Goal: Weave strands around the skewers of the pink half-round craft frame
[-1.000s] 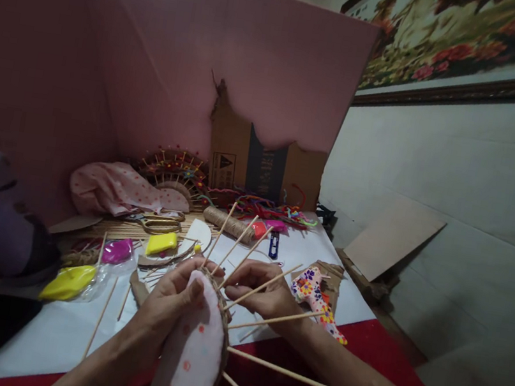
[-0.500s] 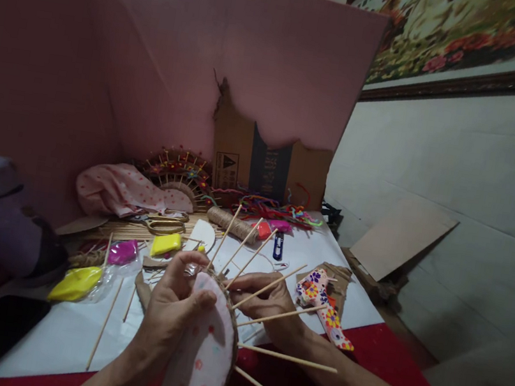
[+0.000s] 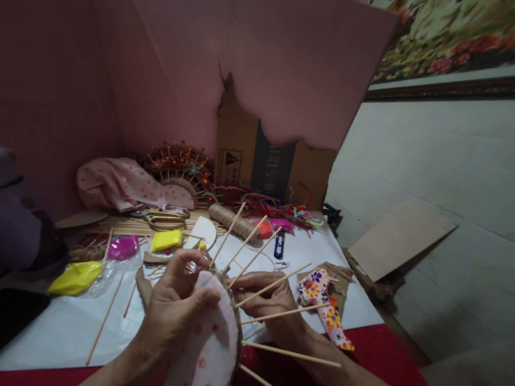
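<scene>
The left hand (image 3: 172, 309) grips a rounded pad (image 3: 209, 353) of soft white fabric with red dots, held near, over the table (image 3: 62, 331). Thin wooden sticks (image 3: 291, 354) fan from its woven rim; the right hand (image 3: 271, 298) pinches among them.

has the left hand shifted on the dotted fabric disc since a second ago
Yes. Judged against the table's white sheet, which barely shifts in view, the left hand has moved right along the fabric disc, still gripping its top edge; the right hand stays among the skewers.

The cardboard box (image 3: 271, 163) bears a warning-triangle sign; its print is unreadable.
</scene>
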`<state>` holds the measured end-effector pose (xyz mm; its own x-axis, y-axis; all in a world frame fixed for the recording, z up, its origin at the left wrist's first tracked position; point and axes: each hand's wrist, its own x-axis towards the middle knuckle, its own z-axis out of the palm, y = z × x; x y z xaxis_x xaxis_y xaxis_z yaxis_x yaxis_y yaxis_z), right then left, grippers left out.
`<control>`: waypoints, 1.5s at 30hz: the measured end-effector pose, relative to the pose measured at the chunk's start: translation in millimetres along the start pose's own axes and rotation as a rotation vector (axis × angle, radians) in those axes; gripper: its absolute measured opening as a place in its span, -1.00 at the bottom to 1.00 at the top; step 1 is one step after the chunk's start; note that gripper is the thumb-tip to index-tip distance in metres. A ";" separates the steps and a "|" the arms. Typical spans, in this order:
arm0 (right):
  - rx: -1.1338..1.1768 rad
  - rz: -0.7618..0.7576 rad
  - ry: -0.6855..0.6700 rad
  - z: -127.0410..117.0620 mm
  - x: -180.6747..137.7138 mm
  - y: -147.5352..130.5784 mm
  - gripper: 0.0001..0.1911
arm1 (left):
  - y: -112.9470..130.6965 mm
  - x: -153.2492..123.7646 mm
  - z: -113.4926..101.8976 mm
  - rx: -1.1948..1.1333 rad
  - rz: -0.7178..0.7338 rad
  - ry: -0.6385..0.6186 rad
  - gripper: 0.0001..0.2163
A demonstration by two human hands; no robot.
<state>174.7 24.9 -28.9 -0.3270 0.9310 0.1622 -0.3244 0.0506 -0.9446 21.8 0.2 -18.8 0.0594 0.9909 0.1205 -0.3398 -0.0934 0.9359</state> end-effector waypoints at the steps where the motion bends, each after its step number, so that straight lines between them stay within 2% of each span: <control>1: -0.006 -0.006 0.001 0.3 -0.2 -0.6 -0.86 | 0.1 0.0 -0.3 -0.009 -0.018 -0.014 -0.63; 6: -0.045 -0.088 0.018 0.2 -0.9 -0.9 -0.88 | -0.8 1.2 -3.1 -0.040 -0.123 -0.028 -0.59; 14: -0.165 -0.137 0.002 -5.0 2.1 7.1 -0.85 | -3.6 6.8 -4.3 -0.073 -0.261 -0.014 -0.74; 18: -0.171 -0.150 0.006 -2.1 0.5 4.9 -0.85 | -3.8 8.3 -2.5 -0.118 -0.271 -0.006 -0.71; 25: -0.229 -0.195 0.036 -2.5 -1.6 2.0 -0.82 | -1.1 8.3 -3.3 -0.143 -0.271 -0.129 -0.57; 34: -0.226 -0.181 0.028 -8.3 1.8 4.6 -0.81 | -1.8 8.0 -2.9 -0.098 -0.339 -0.067 -0.62; 38: -0.267 -0.177 0.047 -8.5 0.7 3.7 -0.81 | -4.7 9.2 -5.7 -0.104 -0.366 -0.043 -0.57; 41: -0.307 -0.192 0.024 -10.1 0.3 1.9 -0.80 | -4.7 9.0 -6.2 -0.107 -0.363 -0.009 -0.53; 45: -0.340 -0.207 -0.006 -13.1 0.6 0.3 -0.82 | -1.1 6.3 -2.2 -0.095 -0.337 -0.007 -0.59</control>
<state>186.0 30.2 -32.8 -0.2907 0.8864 0.3602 -0.0719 0.3551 -0.9320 20.5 6.8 -19.8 0.1893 0.9638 -0.1876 -0.3860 0.2487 0.8884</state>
